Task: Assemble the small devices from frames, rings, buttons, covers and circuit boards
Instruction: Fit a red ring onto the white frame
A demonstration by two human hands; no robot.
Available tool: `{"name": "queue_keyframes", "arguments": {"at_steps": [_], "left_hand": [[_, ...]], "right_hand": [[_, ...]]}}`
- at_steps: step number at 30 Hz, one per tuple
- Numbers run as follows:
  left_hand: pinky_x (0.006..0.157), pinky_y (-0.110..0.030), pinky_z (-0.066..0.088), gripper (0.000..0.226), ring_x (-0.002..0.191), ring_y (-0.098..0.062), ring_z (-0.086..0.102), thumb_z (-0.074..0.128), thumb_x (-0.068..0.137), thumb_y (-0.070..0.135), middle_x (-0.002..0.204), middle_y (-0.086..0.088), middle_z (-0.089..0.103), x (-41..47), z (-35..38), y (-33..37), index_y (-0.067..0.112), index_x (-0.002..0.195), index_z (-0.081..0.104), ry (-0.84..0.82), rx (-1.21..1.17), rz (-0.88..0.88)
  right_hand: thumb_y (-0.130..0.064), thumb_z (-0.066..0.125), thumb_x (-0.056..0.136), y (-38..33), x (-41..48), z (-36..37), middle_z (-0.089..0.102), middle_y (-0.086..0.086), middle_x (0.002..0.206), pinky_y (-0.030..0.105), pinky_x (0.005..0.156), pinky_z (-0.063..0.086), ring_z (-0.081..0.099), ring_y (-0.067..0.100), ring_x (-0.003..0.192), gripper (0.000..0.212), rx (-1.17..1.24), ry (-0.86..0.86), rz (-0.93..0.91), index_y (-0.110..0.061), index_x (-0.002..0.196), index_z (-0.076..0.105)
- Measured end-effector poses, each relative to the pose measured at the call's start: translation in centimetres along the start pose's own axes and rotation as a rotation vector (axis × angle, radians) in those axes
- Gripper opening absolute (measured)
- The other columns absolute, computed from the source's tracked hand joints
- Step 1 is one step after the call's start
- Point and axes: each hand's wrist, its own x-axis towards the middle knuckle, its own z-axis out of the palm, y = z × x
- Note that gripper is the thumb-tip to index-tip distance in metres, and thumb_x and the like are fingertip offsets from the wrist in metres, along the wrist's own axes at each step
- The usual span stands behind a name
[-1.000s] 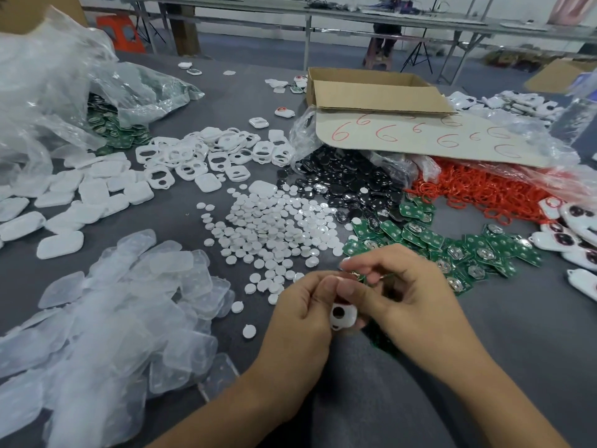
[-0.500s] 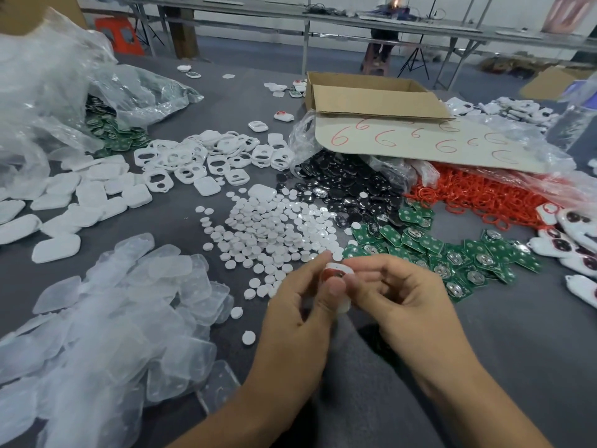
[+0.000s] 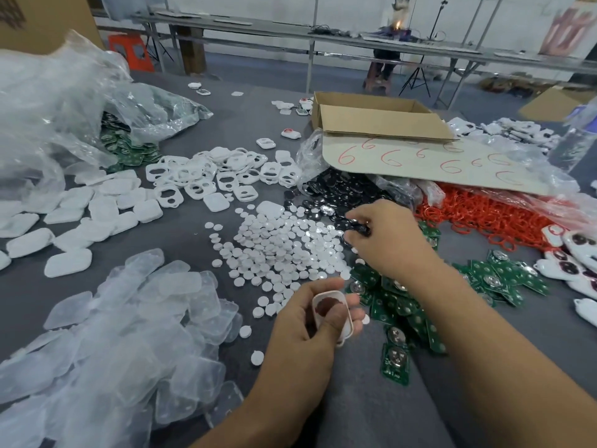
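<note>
Work surface: grey counter (image 3: 245,121), loaded with sorted parts.

Left hand (image 3: 310,321): positioned near the middle of the counter's near edge. Its grip is clenched on one white frame (image 3: 336,315), thumb across the face and fingers behind. A reddish round shows in the frame's opening; it is too blurred to identify.

Right hand (image 3: 384,240): positioned toward the counter's centre, wrist over the green circuit boards (image 3: 397,305). Its fingers are curled down at the near margin of the black buttons (image 3: 336,192), and the grip pinches a black button (image 3: 359,226) between thumb and forefinger.

Stock on the counter:
- White round discs (image 3: 277,247): a spread heap at centre, just beside the black buttons and touching the boards.
- Loose frames (image 3: 219,176): a pile beyond the discs.
- White covers (image 3: 97,208): toward the left edge.
- Clear covers (image 3: 122,334): a large heap at the near left corner.
- Red rings (image 3: 478,211): a pile toward the right edge, partly under a cardboard sheet (image 3: 420,160) marked with red sixes.
- Cardboard box (image 3: 374,118): lying open beyond that sheet.
- Assembled white devices (image 3: 578,253): along the right edge.
- Plastic bag (image 3: 64,101): crumpled at the far left corner, with more green boards showing beneath it.
</note>
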Motion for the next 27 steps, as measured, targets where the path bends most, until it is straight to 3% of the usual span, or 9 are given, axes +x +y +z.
{"name": "queue_keyframes", "arguments": {"at_steps": [4, 10, 13, 15, 17, 19, 22, 25, 27], "left_hand": [[0.092, -0.031, 0.058, 0.025, 0.105, -0.019, 0.074, 0.053, 0.103, 0.001, 0.108, 0.000, 0.077, 0.3, -0.1, -0.1, 0.018, 0.118, 0.064, 0.027, -0.018, -0.037], [0.096, -0.031, 0.056, 0.035, 0.108, -0.014, 0.072, 0.054, 0.102, -0.004, 0.109, 0.006, 0.076, 0.3, -0.4, 0.0, 0.026, 0.118, 0.063, 0.007, 0.011, -0.046], [0.094, -0.028, 0.058, 0.034, 0.107, -0.013, 0.073, 0.055, 0.101, -0.004, 0.107, 0.005, 0.076, 0.2, -0.4, 0.2, 0.024, 0.119, 0.062, 0.011, -0.013, -0.036], [0.090, -0.023, 0.058, 0.033, 0.106, -0.015, 0.073, 0.057, 0.100, -0.004, 0.107, 0.002, 0.076, 0.1, -0.4, 0.3, 0.023, 0.119, 0.064, 0.031, -0.035, -0.027], [0.088, -0.024, 0.058, 0.030, 0.104, -0.016, 0.074, 0.061, 0.099, 0.001, 0.105, -0.001, 0.076, 0.1, -0.3, 0.5, 0.025, 0.116, 0.067, 0.055, -0.038, 0.004], [0.089, -0.028, 0.058, 0.023, 0.099, -0.016, 0.074, 0.070, 0.095, 0.014, 0.102, -0.003, 0.076, 0.1, -0.2, 0.7, 0.031, 0.110, 0.070, 0.071, -0.014, 0.054], [0.078, -0.021, 0.055, 0.021, 0.085, -0.011, 0.071, 0.075, 0.084, 0.034, 0.095, -0.006, 0.076, -0.2, 0.1, 1.1, 0.031, 0.104, 0.073, 0.028, 0.003, 0.140], [0.077, -0.021, 0.055, 0.020, 0.080, -0.011, 0.067, 0.075, 0.082, 0.032, 0.089, -0.007, 0.075, -0.3, 0.1, 1.1, 0.023, 0.100, 0.076, 0.020, 0.012, 0.186], [0.081, -0.025, 0.055, 0.018, 0.081, -0.012, 0.066, 0.076, 0.082, 0.025, 0.087, -0.006, 0.074, -0.2, 0.0, 0.9, 0.020, 0.099, 0.077, 0.039, 0.019, 0.199]], "right_hand": [[-0.017, 0.067, 0.094, -0.2, 2.3, 1.3, 0.072, 0.008, 0.110, 0.036, 0.090, 0.054, 0.064, 0.025, 0.100, 0.022, -0.112, -0.159, -0.029, -0.017, 0.114, 0.074], [-0.009, 0.063, 0.092, 1.3, 1.5, 1.9, 0.064, -0.006, 0.096, 0.030, 0.075, 0.049, 0.060, 0.014, 0.086, 0.037, 0.009, -0.070, 0.004, -0.025, 0.126, 0.062], [-0.007, 0.064, 0.092, 1.3, 0.0, 1.1, 0.065, -0.012, 0.087, 0.021, 0.068, 0.049, 0.062, 0.006, 0.076, 0.035, 0.127, 0.043, 0.008, -0.026, 0.122, 0.065], [-0.003, 0.067, 0.092, 1.3, -1.8, 0.2, 0.068, -0.005, 0.088, 0.018, 0.068, 0.052, 0.066, 0.008, 0.075, 0.029, 0.515, 0.041, 0.109, -0.025, 0.111, 0.072], [0.002, 0.068, 0.089, 0.7, -4.3, -0.7, 0.071, 0.005, 0.091, 0.021, 0.073, 0.057, 0.070, 0.013, 0.080, 0.025, 1.063, -0.095, 0.209, -0.019, 0.100, 0.076], [0.000, 0.069, 0.082, 0.1, -6.8, -0.9, 0.071, 0.010, 0.090, 0.023, 0.076, 0.058, 0.070, 0.018, 0.082, 0.018, 1.322, -0.219, 0.196, -0.013, 0.094, 0.075], [-0.003, 0.070, 0.080, -0.9, -9.5, -0.4, 0.073, 0.008, 0.083, 0.019, 0.071, 0.056, 0.071, 0.015, 0.076, 0.014, 1.307, -0.117, 0.080, -0.014, 0.088, 0.074], [-0.004, 0.072, 0.080, -1.0, -10.6, 0.4, 0.075, 0.008, 0.080, 0.019, 0.070, 0.055, 0.071, 0.014, 0.075, 0.016, 1.135, 0.022, -0.018, -0.018, 0.088, 0.076], [-0.006, 0.072, 0.078, -0.8, -10.8, 0.8, 0.076, 0.008, 0.086, 0.018, 0.073, 0.055, 0.072, 0.014, 0.080, 0.019, 1.164, 0.034, -0.024, -0.019, 0.091, 0.077]]}}
